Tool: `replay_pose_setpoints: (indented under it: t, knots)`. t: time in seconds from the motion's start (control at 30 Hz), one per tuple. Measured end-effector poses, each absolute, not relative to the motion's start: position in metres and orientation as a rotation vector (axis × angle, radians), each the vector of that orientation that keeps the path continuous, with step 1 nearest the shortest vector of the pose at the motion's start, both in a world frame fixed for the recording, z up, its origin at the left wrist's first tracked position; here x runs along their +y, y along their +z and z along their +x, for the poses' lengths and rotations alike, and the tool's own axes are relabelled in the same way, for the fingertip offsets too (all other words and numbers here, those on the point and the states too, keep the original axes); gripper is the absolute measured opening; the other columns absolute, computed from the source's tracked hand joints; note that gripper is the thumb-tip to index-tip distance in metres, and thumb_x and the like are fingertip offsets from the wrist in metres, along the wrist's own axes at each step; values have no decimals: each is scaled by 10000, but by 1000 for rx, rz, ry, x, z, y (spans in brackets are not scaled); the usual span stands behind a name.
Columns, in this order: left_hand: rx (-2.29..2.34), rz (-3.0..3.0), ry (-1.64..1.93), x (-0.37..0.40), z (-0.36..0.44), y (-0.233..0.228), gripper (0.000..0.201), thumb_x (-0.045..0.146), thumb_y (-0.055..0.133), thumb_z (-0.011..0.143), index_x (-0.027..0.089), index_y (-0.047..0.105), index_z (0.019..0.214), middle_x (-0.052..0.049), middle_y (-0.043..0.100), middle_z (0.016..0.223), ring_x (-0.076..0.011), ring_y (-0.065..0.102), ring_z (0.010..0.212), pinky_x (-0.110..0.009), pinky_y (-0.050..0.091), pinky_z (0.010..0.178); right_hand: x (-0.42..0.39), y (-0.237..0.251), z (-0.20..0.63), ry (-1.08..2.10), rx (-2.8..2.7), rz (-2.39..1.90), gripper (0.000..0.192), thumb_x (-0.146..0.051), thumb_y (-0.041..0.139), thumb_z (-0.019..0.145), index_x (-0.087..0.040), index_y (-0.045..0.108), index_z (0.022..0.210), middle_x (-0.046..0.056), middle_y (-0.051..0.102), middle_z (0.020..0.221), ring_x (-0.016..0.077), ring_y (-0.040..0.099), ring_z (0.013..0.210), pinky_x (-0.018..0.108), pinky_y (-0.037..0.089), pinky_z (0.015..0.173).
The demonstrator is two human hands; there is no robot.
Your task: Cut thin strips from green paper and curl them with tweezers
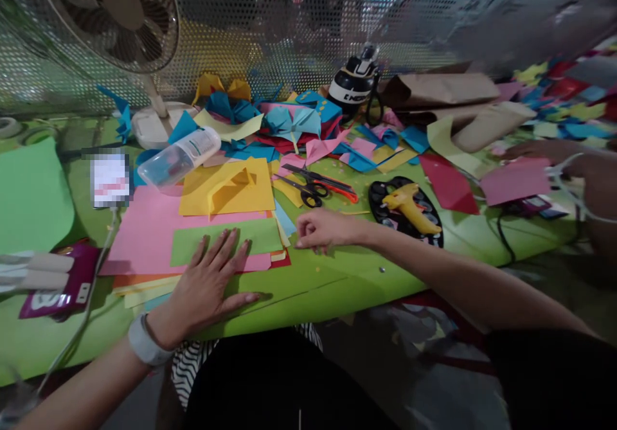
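My left hand (pixel 212 282) lies flat with fingers spread, its fingertips on a light green paper strip (pixel 260 236). Beneath the strip is a stack of coloured sheets topped by a pink sheet (pixel 139 227). My right hand (pixel 328 229) is curled closed just right of the stack; what its fingers pinch, if anything, is hidden. Behind it lie black-handled scissors (pixel 313 193) and an orange cutter (pixel 341 189). A yellow sheet (pixel 193 195) with a folded yellow piece (pixel 231 186) on it rests at the back of the stack.
A clear bottle (pixel 168 163) lies on its side near a fan (pixel 149 125). Right of my hand, a yellow glue gun (pixel 414 208) sits on a black palette (pixel 383 192). Folded papers and a black bottle (pixel 354 83) line the back. Another person's hand (pixel 544 150) is at right.
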State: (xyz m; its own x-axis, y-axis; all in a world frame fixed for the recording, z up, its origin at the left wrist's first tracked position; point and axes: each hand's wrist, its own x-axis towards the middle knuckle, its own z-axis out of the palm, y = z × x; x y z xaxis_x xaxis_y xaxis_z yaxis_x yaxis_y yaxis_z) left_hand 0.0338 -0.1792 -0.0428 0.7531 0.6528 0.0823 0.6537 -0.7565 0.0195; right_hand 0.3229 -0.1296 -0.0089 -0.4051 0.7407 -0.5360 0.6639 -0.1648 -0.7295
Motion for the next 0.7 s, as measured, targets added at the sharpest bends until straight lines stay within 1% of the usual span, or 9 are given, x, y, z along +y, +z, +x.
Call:
replay_pose_setpoints:
  t: [0.07,0.17,0.2,0.23,0.3,0.4,0.5,0.57,0.7]
  knots:
    - [-1092,-2942,-119,-175,31,-41,762,646,357,870,222,195,1482,-85,228,1541,-285,156,1421,-478,137,1151,-123,1,343,1363,-2003,-1721,321,-482,663,729,-181,554,749,31,662,658,160,626,561,285,503,526]
    - [-1149,-2894,-177,-165,30,-39,654,553,312,931,209,206,1478,-95,214,1544,-268,123,1428,-468,158,1151,-100,5,373,443,-1988,-1857,235,-395,623,769,-183,615,871,110,684,937,248,644,823,386,500,722]
    - [-1179,-2866,-202,-162,31,-39,634,523,306,944,210,186,1482,-98,191,1550,-268,104,1431,-476,146,1152,-91,2,382,327,-2016,-1854,263,-372,632,763,-185,624,948,125,665,1046,273,630,906,409,487,773]
    - [-1191,-2851,-223,-159,31,-40,629,508,307,950,219,156,1488,-95,164,1557,-267,91,1433,-481,134,1154,-83,-2,388,307,-2059,-1853,303,-367,648,750,-181,628,988,133,655,1085,293,617,945,427,479,792]
    - [-1171,-2859,-231,-157,33,-41,627,493,317,953,260,100,1494,-71,120,1567,-263,75,1434,-493,111,1155,-70,-15,397,364,-2120,-1841,292,-341,649,749,-174,641,987,127,665,1055,301,611,960,438,474,811]
    - [-1056,-2931,-193,-161,34,-40,654,531,344,934,308,83,1490,-41,123,1567,-265,92,1433,-519,71,1153,-61,-33,402,419,-2074,-1821,268,-335,672,720,-168,651,928,104,676,961,272,619,887,417,481,780]
    - [-975,-2991,-121,-167,36,-38,700,586,365,904,296,114,1489,-46,163,1559,-273,122,1428,-522,56,1152,-61,-42,406,500,-1936,-1804,323,-371,704,676,-160,637,911,76,669,856,228,607,757,372,487,690]
    - [-999,-2991,-100,-168,36,-38,722,610,367,890,283,130,1489,-52,189,1553,-278,135,1425,-518,59,1151,-62,-42,411,546,-1857,-1768,305,-385,704,661,-167,633,863,49,653,769,207,589,696,352,478,653]
    - [-1121,-2940,-132,-167,33,-40,762,644,376,868,268,144,1489,-67,205,1549,-288,152,1421,-517,56,1149,-72,-29,417,539,-1653,-1633,271,-438,656,690,-190,622,793,30,629,727,180,569,671,326,465,638]
